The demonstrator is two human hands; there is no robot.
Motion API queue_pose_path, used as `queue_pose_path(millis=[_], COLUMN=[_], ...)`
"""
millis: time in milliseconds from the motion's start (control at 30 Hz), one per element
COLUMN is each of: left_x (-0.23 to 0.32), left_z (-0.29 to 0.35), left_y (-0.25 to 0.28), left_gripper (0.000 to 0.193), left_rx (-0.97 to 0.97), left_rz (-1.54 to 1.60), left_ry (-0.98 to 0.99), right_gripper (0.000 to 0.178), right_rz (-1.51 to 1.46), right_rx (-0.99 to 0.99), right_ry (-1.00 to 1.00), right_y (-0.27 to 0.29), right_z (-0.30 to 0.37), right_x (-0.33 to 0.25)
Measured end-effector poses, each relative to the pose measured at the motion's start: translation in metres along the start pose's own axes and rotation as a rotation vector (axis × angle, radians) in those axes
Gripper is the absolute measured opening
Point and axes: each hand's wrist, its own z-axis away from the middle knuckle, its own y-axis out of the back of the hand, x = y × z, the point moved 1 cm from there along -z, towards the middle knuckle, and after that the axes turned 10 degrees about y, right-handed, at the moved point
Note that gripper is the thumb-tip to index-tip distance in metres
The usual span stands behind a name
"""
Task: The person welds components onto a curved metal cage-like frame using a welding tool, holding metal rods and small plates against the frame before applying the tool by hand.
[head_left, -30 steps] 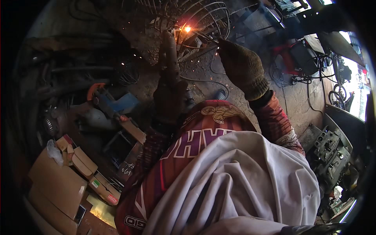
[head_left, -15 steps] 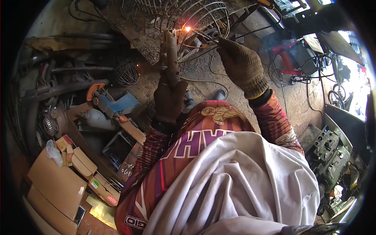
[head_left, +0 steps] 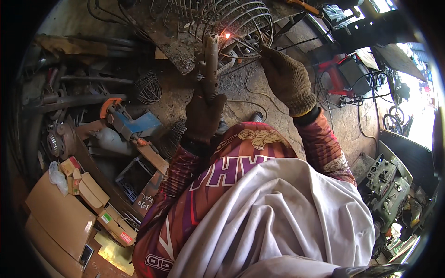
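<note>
My left hand point(head_left: 203, 115), in a dark glove, is closed round a brown tube-shaped tool point(head_left: 211, 65) with small holes along its side. It points away from me, its far end close to a bright orange-red glowing spot point(head_left: 227, 35). My right hand point(head_left: 288, 81), in a brown knitted glove, pinches the near end of a thin metal rod point(head_left: 248, 45) that slants toward the glow. Around and behind the glow, a cage of curved metal wires point(head_left: 232, 10) rests on a dirty, debris-strewn worktable point(head_left: 174, 51). Its lower wires partly hide behind the tool and the rod.
Left on the floor lie a wire coil point(head_left: 149, 88), a blue and orange metal tool point(head_left: 134, 123) and a grey cylinder point(head_left: 113, 141). Cardboard boxes point(head_left: 62, 211) sit nearer. A red-framed machine point(head_left: 334, 78) with cables stands right, beyond a green-grey machine point(head_left: 388, 185).
The tool in my left hand has shifted slightly right, and the glowing spot with it. My right hand stays nearly in place on the rod. The view has moved a little.
</note>
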Motion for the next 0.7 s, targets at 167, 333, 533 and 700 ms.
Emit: queue_pose_path(millis=[167, 333, 533, 700], left_x=[0.006, -0.003, 0.009, 0.009], left_z=[-0.001, -0.005, -0.001, -0.001], left_y=[-0.004, -0.007, -0.010, -0.011], left_gripper=[0.041, 0.052, 0.046, 0.045], left_rx=[0.017, -0.003, 0.024, 0.065], left_rz=[-0.032, -0.014, -0.054, -0.111], left_ry=[-0.003, 0.035, -0.008, -0.005], right_gripper=[0.028, 0.028, 0.028, 0.024], right_rz=[0.001, 0.012, -0.014, -0.050], right_rx=[-0.010, -0.019, -0.014, -0.025], right_ry=[-0.028, -0.011, -0.038, -0.074], right_y=[-0.002, -0.001, 0.001, 0.002], right_z=[0.001, 0.002, 0.001, -0.001], right_x=[0.000, -0.002, -0.002, -0.006])
